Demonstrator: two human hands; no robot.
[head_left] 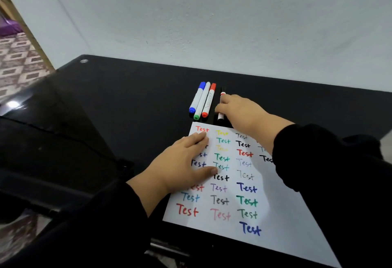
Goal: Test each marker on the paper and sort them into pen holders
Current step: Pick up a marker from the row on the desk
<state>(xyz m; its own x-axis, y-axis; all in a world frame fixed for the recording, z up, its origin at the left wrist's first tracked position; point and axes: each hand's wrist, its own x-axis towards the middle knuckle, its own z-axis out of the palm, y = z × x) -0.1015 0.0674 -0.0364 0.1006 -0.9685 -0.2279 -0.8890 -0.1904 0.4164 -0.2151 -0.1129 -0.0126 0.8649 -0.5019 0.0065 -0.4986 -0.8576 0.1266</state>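
Observation:
A white paper covered with coloured "Test" words lies on the black table. My left hand rests flat on the paper's left part, fingers straight. Just beyond the paper's far edge lie three markers side by side: a blue marker, a green-ended marker and a red marker. To their right, my right hand grips a fourth marker with a black end; most of its body is hidden under my fingers. No pen holder is clearly visible.
A pale wall rises right behind the table's far edge. To the left, the table edge drops to a patterned floor. A dark cable runs across the table's left side.

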